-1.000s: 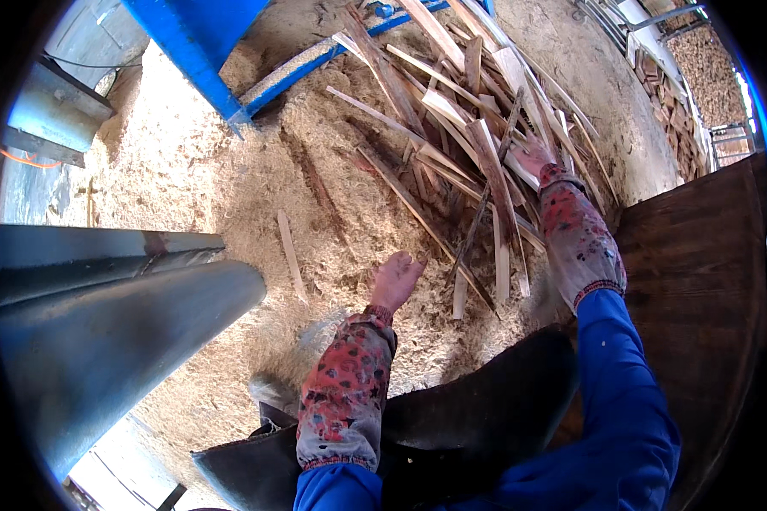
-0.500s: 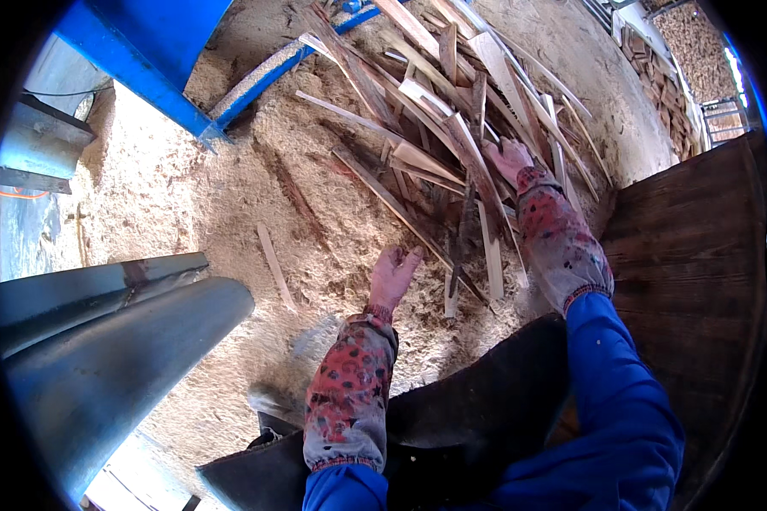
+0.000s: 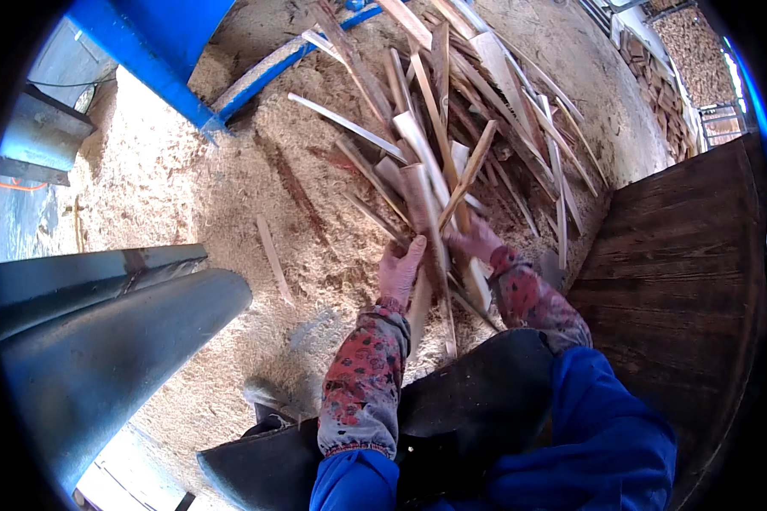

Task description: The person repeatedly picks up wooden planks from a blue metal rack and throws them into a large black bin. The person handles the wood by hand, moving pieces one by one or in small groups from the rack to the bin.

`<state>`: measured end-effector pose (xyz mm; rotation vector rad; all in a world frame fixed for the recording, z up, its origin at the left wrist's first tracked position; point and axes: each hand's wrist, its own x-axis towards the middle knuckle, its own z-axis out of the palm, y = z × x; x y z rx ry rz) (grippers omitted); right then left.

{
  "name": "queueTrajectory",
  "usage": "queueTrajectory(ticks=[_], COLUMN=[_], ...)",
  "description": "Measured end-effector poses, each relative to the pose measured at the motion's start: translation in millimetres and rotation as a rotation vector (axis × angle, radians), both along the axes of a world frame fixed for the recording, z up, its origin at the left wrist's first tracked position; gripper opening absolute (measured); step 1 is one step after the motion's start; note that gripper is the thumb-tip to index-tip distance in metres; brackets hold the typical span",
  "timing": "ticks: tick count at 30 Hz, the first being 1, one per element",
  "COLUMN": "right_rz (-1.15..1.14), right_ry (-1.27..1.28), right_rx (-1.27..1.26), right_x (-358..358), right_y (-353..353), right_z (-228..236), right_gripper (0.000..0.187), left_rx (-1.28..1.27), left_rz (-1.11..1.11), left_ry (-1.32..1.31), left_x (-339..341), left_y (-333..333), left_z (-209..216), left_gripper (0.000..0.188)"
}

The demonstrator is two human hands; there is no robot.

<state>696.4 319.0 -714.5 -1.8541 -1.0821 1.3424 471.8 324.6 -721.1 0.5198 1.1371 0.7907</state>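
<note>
while both hands grip a bundle of wood strips (image 3: 419,200), it sits between them in front of the person, at the near end of a loose pile of strips (image 3: 496,64). left hand (image 3: 399,268): part-closed on the left side of the bundle, fingers curled and partly hidden by the wood, thumb raised against it, grasping. right hand (image 3: 479,242): part-closed on the right side, just beside the strips, also grasping; blurred, fingertips behind the wood, can't tell exactly how they wrap. strips at the hands point various ways, some crossing, lower ends reaching toward the black apron (image 3: 477,387). pile spreads up and to the right over the sawdust-covered floor (image 3: 179,179). one lone strip (image 3: 273,258) lies left of the left hand, well apart. blue metal frame (image 3: 158,60) upper left, rounded grey metal part (image 3: 136,336) at left, dark wooden panel (image 3: 669,247) at right. forearms wear red-grey patterned sleeve covers (image 3: 364,366) above blue sleeves (image 3: 614,434)
</note>
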Motion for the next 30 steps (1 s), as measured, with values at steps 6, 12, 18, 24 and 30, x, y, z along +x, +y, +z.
queueTrajectory(ticks=[6, 12, 18, 24, 30], right_rz=[0.303, 0.114, 0.069, 0.146, 0.073], right_ry=[-0.45, 0.283, 0.351, 0.095, 0.214], right_rx=[-0.045, -0.195, -0.264, -0.236, -0.187], right_x=[-54.5, -105.3, -135.0, -156.7, -187.7], right_y=[-24.8, -44.8, -48.7, -13.9, -16.6], right_z=[20.5, 46.2, 92.8, 175.2, 213.8], right_gripper=[0.089, 0.079, 0.075, 0.079, 0.064], left_rx=[-0.086, -0.277, -0.307, -0.338, -0.371], left_rz=[0.024, 0.005, -0.233, -0.507, -0.409], left_ry=[-0.022, -0.074, 0.013, -0.126, -0.241], left_x=[-22.3, -56.0, -82.5, -105.1, -129.0], left_y=[-14.0, -15.3, -4.3, 33.2, 26.0], left_z=[5.7, 21.5, 63.6, 135.2, 187.7], left_gripper=[0.048, 0.064, 0.08, 0.076, 0.063])
